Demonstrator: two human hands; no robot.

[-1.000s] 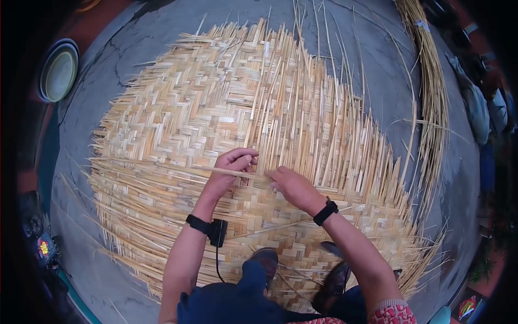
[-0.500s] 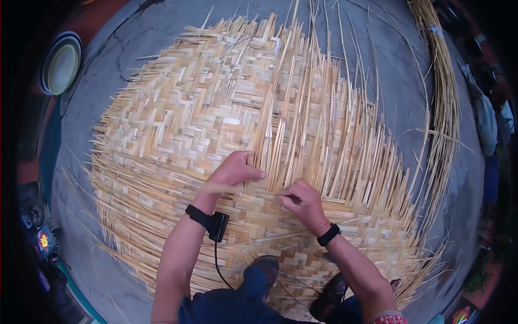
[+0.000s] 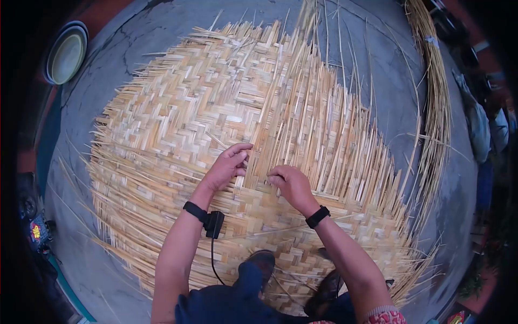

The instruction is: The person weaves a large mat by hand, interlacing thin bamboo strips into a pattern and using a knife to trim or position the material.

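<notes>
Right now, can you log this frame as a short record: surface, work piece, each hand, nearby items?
surface: grey floor
work piece: woven mat, flat on the floor, loose strips sticking out on its unwoven side
left hand: fingers on the mat at the edge of the weave
right hand: curled on the strips beside the left hand
wrists: black band on each
feet: shoes on the mat's near edge
nearby: strip bundle at right, bowl at upper left

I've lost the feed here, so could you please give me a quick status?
Left hand and right hand pressing on woven bamboo mat. Loose strips upright ahead. Nothing blocking.
</notes>
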